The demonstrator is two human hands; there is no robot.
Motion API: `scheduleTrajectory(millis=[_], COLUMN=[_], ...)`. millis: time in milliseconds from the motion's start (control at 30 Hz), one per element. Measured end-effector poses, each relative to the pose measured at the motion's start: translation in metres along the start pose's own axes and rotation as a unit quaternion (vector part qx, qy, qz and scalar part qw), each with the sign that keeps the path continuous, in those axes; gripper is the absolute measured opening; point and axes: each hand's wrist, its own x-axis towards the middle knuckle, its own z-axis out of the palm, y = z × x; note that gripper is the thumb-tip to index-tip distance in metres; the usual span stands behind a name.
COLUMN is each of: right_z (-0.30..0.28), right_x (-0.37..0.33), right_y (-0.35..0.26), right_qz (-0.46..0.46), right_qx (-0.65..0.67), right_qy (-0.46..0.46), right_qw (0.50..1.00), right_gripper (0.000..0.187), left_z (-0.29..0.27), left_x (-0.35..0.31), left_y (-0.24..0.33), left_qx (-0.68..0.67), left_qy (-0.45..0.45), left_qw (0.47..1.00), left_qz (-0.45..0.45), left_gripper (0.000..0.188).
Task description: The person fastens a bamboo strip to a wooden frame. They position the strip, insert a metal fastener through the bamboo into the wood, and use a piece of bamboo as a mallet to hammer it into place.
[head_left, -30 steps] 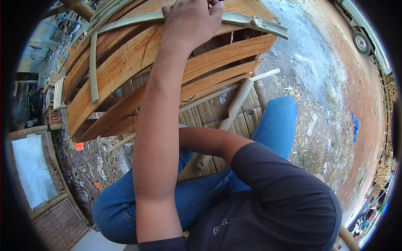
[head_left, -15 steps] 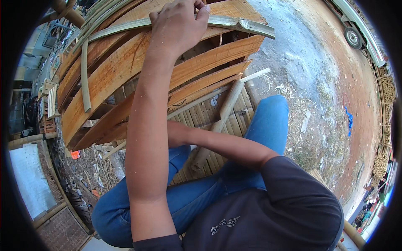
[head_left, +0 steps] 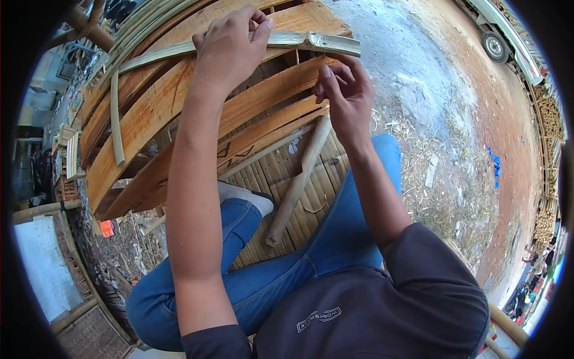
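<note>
Head view. Progress: we judged the long pale strip (head_left: 290, 39) laid in place across the wooden boards (head_left: 143, 116), its outer end projecting past their edge. We saw no tie or nail on that end, so we entered it as loose; how much work remained we could not tell.

Hands, two, well apart from each other. Left hand (head_left: 228, 51): one, over the long pale strip, fingers bent, thumb near the index finger; whether it gripped the strip we could not tell. Right hand (head_left: 351, 99): one, just below the strip's outer end, fingers curled; whether it held anything small we could not tell.

Counted:
- Long pale strip: one, with one knobbly joint.
- Short strip (head_left: 116, 128): one, lying over the boards near the long strip's left end.
- Wooden boards: at least five, set in a row with gaps.
- Strip bundle (head_left: 142, 39): one, its pieces too close to count.
- Round pole (head_left: 299, 182): one, on the slatted platform (head_left: 275, 167).
- Blue scrap (head_left: 495, 166): one, on the ground.
- Orange-red scrap (head_left: 106, 228): one.
</note>
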Motion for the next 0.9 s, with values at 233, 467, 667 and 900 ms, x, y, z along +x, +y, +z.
scheduleTrajectory(millis=[233, 467, 667, 900], right_z=[0.006, -0.017, -0.022, -0.03], right_x=[0.017, 0.021, 0.027, 0.027], right_y=[0.003, -0.005, -0.017, -0.015], right_qz=[-0.025, -0.026, -0.094, -0.204], right_qx=[-0.003, -0.033, -0.137, -0.238], right_qy=[-0.014, -0.154, -0.175, -0.156], right_qw=[1.0, 0.987, 0.971, 0.937], right_gripper=[0.018, 0.025, 0.015, 0.006], left_z=[-0.007, -0.019, -0.008, -0.005], left_x=[-0.004, -0.007, -0.006, -0.001], left_y=[0.005, 0.022, 0.038, 0.036], left_qx=[-0.038, -0.095, -0.048, -0.067], left_qy=[-0.004, -0.054, -0.025, -0.044], left_qw=[0.996, 0.969, 0.96, 0.951], left_qz=[0.085, 0.222, 0.273, 0.299], left_gripper=[0.034, 0.037, 0.045, 0.045])
